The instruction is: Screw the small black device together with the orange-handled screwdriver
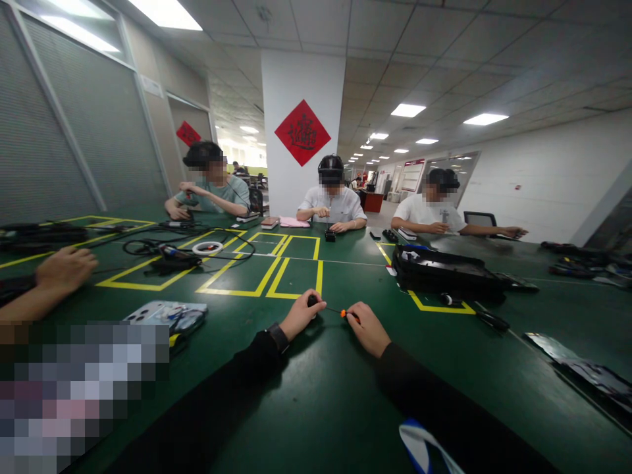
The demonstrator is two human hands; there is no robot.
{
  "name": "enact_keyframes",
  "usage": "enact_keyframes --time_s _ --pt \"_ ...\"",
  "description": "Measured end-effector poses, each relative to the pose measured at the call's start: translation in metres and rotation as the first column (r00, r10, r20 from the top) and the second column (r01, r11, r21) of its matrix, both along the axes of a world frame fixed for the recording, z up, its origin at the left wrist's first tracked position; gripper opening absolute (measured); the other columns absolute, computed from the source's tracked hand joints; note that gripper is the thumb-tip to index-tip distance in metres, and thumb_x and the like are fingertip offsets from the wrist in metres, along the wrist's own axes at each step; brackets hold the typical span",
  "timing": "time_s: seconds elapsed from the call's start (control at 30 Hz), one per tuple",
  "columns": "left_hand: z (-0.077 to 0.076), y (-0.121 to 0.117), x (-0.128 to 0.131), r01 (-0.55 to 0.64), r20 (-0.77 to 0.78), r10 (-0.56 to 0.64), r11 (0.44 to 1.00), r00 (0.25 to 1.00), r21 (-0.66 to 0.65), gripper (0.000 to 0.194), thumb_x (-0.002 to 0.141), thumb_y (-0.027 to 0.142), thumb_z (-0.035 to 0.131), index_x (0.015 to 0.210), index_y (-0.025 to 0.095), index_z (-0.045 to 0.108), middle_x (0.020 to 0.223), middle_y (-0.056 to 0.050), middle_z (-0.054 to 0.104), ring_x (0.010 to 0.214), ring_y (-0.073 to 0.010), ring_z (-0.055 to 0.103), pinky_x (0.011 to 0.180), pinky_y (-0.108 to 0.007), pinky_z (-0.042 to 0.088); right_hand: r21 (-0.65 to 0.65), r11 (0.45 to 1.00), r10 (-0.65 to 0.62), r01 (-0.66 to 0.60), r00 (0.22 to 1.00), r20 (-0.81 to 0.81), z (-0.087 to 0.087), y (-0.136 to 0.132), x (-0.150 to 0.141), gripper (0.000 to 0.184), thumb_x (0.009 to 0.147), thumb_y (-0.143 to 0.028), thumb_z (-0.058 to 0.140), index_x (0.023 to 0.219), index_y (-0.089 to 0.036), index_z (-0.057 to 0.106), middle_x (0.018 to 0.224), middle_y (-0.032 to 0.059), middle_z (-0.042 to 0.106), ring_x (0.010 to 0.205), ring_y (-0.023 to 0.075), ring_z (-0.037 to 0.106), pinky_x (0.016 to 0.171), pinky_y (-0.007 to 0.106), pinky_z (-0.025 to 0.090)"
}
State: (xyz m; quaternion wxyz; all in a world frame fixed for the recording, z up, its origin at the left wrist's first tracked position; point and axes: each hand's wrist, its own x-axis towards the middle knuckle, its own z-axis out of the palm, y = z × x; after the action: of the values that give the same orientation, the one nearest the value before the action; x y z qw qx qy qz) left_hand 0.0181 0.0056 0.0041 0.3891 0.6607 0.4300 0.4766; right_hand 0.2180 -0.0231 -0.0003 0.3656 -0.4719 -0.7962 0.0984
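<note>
My left hand, with a dark watch on the wrist, pinches a small black rounded part whose kind I cannot make out. In my right hand is a screwdriver with an orange and black handle. Its thin shaft points left toward the black part; whether the tip touches it is too small to tell. Both hands are closed, just above the green tabletop. My right fingers cover most of the handle.
Yellow tape outlines mark the table ahead. An open black case stands at right, beside a black tool. Left are cables, a white ring, a clear bag and a co-worker's hand. Several people sit opposite.
</note>
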Motion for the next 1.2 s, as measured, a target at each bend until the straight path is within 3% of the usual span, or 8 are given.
enact_keyframes --time_s 0.1,0.27,0.43,0.7,0.9,1.2 --pt "-0.0002 -0.0002 0.0004 -0.018 0.000 0.018 1.000 1.000 -0.011 0.022 0.069 0.037 0.056 0.075 0.017 0.049 0.064 0.004 0.048 0.053 -0.0072 0.044 0.051 -0.018 0.036 0.008 1.000 0.017 -0.017 1.000 -0.018 0.0006 -0.0009 0.0005 0.010 0.080 -0.021 0.047 0.084 -0.018 0.056 0.085 0.0042 0.053 0.083 0.0162 0.048 0.077 0.031 0.039" --pt "-0.0025 0.0011 0.0004 -0.005 0.016 0.005 1.000 1.000 -0.003 0.021 0.069 0.036 0.056 0.076 0.018 0.049 0.063 0.005 0.048 0.051 -0.0064 0.043 0.050 -0.018 0.036 -0.006 1.000 -0.009 0.009 0.999 -0.049 -0.0017 -0.0010 0.0004 0.017 0.077 -0.024 0.052 0.093 -0.018 0.054 0.089 0.0048 0.053 0.084 0.0167 0.049 0.076 0.031 0.040" --pt "-0.0041 0.0024 -0.0004 0.003 0.000 -0.003 1.000 1.000 0.010 0.020 0.069 0.036 0.055 0.076 0.017 0.049 0.064 0.005 0.048 0.052 -0.0069 0.043 0.050 -0.019 0.036 -0.015 1.000 -0.013 0.012 1.000 -0.018 -0.0017 0.0008 0.0017 0.018 0.084 -0.024 0.041 0.079 -0.017 0.057 0.083 0.0045 0.053 0.082 0.0158 0.049 0.077 0.030 0.039" --pt "-0.0022 0.0008 -0.0015 -0.006 -0.016 0.006 1.000 1.000 0.030 0.020 0.069 0.036 0.055 0.076 0.017 0.050 0.065 0.004 0.050 0.056 -0.0085 0.046 0.053 -0.019 0.037 -0.022 1.000 -0.005 0.005 1.000 -0.029 -0.0002 -0.0024 0.0000 0.013 0.077 -0.024 0.052 0.088 -0.019 0.053 0.086 0.0032 0.054 0.080 0.0155 0.050 0.073 0.028 0.040" --pt "-0.0029 0.0017 -0.0010 -0.007 -0.013 0.007 0.999 1.000 0.035 0.020 0.069 0.035 0.056 0.076 0.017 0.050 0.064 0.004 0.050 0.054 -0.0080 0.045 0.052 -0.020 0.036 -0.013 0.996 -0.084 0.084 0.996 0.042 -0.0011 -0.0003 0.0008 0.017 0.084 -0.027 0.041 0.082 -0.018 0.056 0.083 0.0047 0.055 0.082 0.0162 0.049 0.076 0.029 0.038" --pt "-0.0061 0.0040 -0.0023 0.011 0.028 -0.011 1.000 1.000 -0.014 0.017 0.068 0.029 0.055 0.079 0.017 0.050 0.068 0.003 0.053 0.057 -0.0085 0.046 0.052 -0.019 0.036 -0.005 1.000 0.016 -0.016 1.000 0.010 -0.0038 0.0013 0.0024 0.012 0.080 -0.020 0.046 0.089 -0.018 0.054 0.087 0.0037 0.054 0.083 0.0161 0.049 0.076 0.029 0.038"
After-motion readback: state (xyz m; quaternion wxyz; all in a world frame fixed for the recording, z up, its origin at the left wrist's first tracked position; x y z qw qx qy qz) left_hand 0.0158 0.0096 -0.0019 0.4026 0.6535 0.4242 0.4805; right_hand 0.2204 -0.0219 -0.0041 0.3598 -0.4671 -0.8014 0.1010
